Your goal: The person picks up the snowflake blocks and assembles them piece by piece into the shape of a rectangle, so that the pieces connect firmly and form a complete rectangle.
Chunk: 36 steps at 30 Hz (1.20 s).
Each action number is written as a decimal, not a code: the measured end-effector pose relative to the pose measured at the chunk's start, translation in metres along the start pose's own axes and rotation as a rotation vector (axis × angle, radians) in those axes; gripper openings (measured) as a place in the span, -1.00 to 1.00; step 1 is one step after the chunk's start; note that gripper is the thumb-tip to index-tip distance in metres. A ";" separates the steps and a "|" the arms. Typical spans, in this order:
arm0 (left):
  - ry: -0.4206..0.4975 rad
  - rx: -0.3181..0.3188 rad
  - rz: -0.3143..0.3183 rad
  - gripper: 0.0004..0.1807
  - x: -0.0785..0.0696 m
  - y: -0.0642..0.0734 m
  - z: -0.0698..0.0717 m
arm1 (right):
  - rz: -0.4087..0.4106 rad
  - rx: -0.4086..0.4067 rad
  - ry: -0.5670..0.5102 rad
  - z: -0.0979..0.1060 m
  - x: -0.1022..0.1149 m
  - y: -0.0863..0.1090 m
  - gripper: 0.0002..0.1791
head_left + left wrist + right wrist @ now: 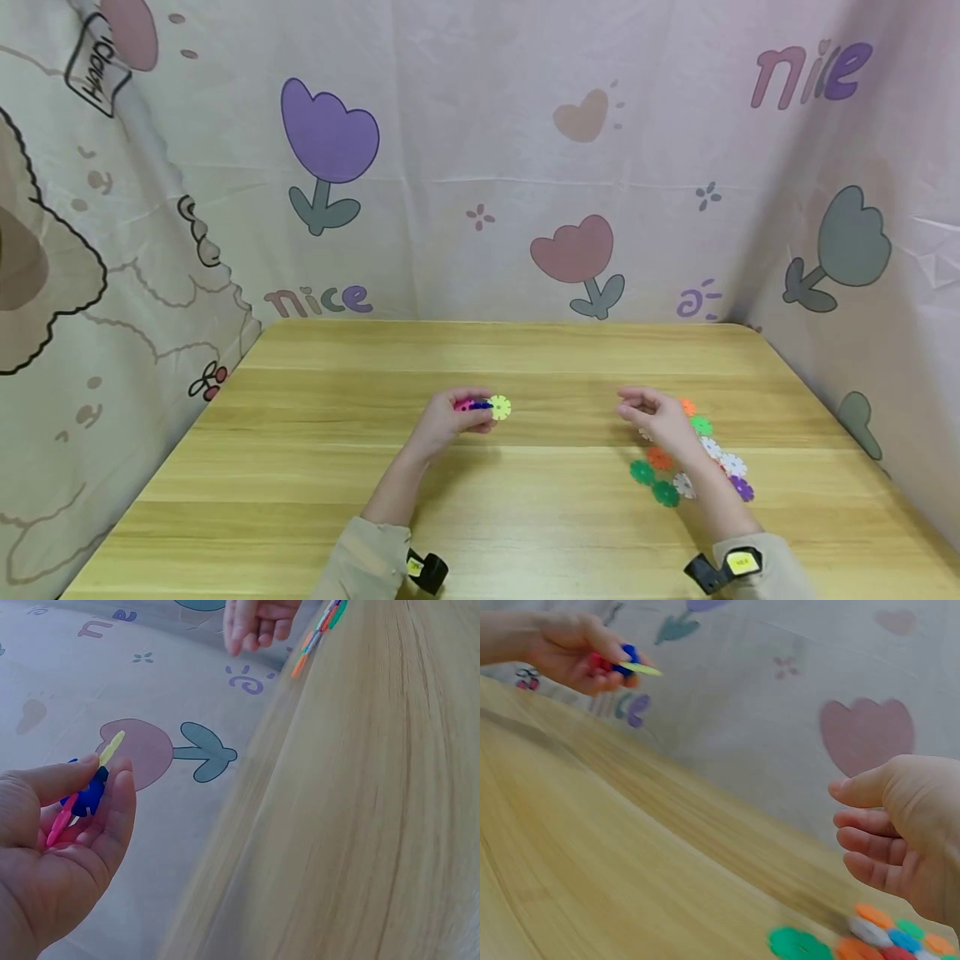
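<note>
Yellow disc (500, 407) edge free, hands (442, 424) (667, 423) apart

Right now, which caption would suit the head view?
Left hand grips coloured pieces; right hand hovers near loose flower-shaped discs.

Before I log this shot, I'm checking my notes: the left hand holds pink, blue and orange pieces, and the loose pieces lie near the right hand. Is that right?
One colour is wrong: the left hand holds a yellow piece, not an orange one, as the head view shows.
</note>
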<state>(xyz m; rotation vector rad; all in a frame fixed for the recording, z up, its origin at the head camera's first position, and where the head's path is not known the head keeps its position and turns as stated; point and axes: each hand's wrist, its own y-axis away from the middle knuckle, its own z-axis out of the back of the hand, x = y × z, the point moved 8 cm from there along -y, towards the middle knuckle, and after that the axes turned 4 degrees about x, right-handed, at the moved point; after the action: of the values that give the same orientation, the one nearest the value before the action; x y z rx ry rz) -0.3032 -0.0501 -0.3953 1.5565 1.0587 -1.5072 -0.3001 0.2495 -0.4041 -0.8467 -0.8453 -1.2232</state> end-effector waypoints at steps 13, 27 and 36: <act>-0.018 0.001 -0.003 -0.66 -0.001 0.001 0.000 | -0.073 0.016 0.233 0.034 -0.035 0.011 -0.56; -0.035 0.020 0.007 -0.68 -0.001 0.002 -0.002 | -0.108 0.089 0.461 0.029 -0.038 0.008 -0.61; -0.037 0.020 -0.002 -0.68 -0.002 0.003 -0.002 | -0.100 0.103 0.432 0.025 -0.036 0.009 -0.67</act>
<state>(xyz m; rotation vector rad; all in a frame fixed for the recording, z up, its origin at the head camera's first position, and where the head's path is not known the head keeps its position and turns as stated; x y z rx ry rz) -0.2997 -0.0494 -0.3933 1.5359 1.0277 -1.5464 -0.2986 0.2882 -0.4262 -0.4351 -0.5963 -1.3734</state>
